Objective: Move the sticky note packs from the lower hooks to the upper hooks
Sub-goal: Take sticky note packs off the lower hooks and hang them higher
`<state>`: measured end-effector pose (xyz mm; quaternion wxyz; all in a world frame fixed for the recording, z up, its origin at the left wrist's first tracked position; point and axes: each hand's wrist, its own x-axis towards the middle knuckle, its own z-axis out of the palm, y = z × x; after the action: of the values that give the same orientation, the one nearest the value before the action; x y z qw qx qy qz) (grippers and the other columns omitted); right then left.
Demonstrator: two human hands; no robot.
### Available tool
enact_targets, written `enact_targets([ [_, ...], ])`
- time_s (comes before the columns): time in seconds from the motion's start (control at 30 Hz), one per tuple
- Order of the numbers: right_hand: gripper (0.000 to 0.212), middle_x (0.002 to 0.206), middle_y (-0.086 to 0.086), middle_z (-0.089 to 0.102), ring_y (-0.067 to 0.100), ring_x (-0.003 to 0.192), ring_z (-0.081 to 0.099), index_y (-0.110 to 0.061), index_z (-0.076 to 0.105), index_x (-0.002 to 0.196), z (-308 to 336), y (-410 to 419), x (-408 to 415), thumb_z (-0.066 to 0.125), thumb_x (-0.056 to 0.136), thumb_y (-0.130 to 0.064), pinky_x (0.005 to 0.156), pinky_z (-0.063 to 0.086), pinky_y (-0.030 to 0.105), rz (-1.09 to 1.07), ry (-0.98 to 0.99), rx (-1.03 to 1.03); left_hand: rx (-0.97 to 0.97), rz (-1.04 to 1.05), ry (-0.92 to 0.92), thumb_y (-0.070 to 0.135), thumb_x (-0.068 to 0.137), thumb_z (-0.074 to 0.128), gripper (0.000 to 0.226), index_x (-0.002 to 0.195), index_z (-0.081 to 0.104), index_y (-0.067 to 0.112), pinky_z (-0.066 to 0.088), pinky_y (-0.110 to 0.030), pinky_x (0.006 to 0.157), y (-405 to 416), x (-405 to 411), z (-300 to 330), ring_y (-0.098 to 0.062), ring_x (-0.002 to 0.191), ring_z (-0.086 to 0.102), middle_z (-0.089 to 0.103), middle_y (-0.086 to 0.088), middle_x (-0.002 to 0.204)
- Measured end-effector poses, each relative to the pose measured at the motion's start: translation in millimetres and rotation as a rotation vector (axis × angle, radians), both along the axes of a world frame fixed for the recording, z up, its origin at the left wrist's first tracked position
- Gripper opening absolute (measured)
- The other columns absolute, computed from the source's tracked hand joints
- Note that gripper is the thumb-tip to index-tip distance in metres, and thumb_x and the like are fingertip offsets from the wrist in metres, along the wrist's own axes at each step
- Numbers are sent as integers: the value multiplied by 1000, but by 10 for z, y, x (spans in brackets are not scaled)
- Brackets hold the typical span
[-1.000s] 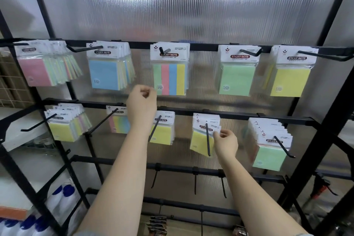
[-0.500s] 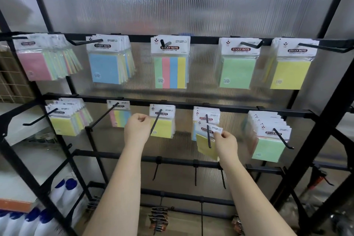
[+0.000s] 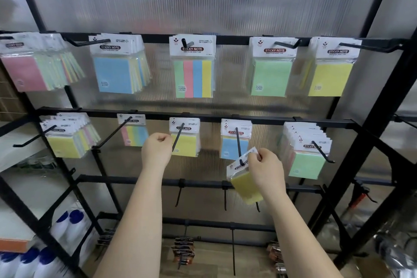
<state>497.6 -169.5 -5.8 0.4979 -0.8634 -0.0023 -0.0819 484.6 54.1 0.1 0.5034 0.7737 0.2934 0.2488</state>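
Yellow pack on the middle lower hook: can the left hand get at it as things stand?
Probably yes. The left hand is a closed, empty fist right beside the yellow pack, with only the hook's prong between them.

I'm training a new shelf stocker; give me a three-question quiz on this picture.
1. True or false: the right hand pinches a yellow pack at the tip of a lower hook.
2. The left hand is: A) holding a pack B) a fist holding nothing C) gripping the rail.
3. Fill in: the pack left at the back of that hook is ____.

Key: 1 true; 2 B; 3 blue.
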Motion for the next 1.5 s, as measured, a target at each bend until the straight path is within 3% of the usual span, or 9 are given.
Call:
enact_targets([
  [0.17, 38, 53, -3, 40, 13, 51, 34, -15, 30, 55, 219, -44, -114, 43, 91, -17, 49, 22, 26, 34, -32, -70, -100, -59, 37, 16, 91, 49, 21, 105, 65, 10, 50, -38, 88, 62, 70, -13, -21, 91, 55, 63, -6, 102],
  [0.27, 36, 54, -2, 37, 14, 53, 32, -15, 28, 57, 338, -51, -113, 44, 89, -17, 51, 22, 28, 43, -72, -33, -165, -113, 105, 16, 92, 48, 17, 101, 62, 11, 50, -35, 81, 125, 138, 26, -20, 84, 55, 62, -7, 94],
  [0.4, 38, 48, -7, 25, 12, 49, 25, -17, 23, 57, 456, -64, -109, 45, 89, -16, 51, 18, 28, 35, -140, -2, -180, -164, 215, 13, 89, 51, 16, 73, 54, 10, 45, -26, 61, 171, 297, 106, -20, 66, 51, 54, -5, 66],
  [0.5, 39, 52, -5, 21, 15, 52, 21, -18, 21, 58, 527, -78, -113, 47, 88, -16, 50, 15, 29, 13, -183, -10, -246, -184, 261, 17, 88, 57, 11, 85, 58, 6, 40, -21, 50, 177, 402, 107, -15, 60, 55, 60, -6, 72],
  [0.77, 36, 60, 4, 35, 19, 61, 31, -20, 22, 57, 609, -145, -88, 45, 84, -17, 58, 23, 32, -20, -227, 42, -334, -214, 276, 15, 94, 52, 13, 101, 56, 5, 41, -21, 44, 183, 547, 70, -14, 62, 54, 56, -6, 71],
  [0.9, 34, 63, 6, 37, 19, 62, 29, -19, 23, 59, 631, -142, -80, 45, 84, -17, 57, 22, 32, -23, -227, 44, -269, -198, 288, 12, 93, 54, 13, 83, 54, 4, 35, -17, 36, 167, 570, 101, -15, 54, 48, 52, -7, 65],
  [1.0, 33, 63, 6, 44, 19, 61, 33, -18, 25, 58, 623, -132, -60, 45, 85, -19, 58, 25, 32, -27, -218, 45, -226, -194, 303, 10, 92, 54, 28, 66, 47, 7, 33, -22, 44, 172, 575, 107, -16, 52, 44, 50, -7, 62],
  [1.2, 36, 55, -1, 39, 19, 59, 32, -19, 25, 56, 607, -106, -77, 45, 86, -19, 57, 25, 32, -41, -233, 21, -218, -175, 301, 22, 92, 58, 32, 66, 48, 5, 47, -30, 66, 213, 590, 56, -18, 59, 51, 55, -10, 68],
  [1.5, 36, 59, 6, 44, 18, 59, 36, -19, 24, 56, 548, -98, -129, 45, 85, -21, 57, 26, 31, -28, -225, 47, -177, -182, 273, 28, 98, 47, 35, 68, 50, 9, 40, -27, 61, 228, 501, -35, -19, 63, 48, 53, -8, 70],
])
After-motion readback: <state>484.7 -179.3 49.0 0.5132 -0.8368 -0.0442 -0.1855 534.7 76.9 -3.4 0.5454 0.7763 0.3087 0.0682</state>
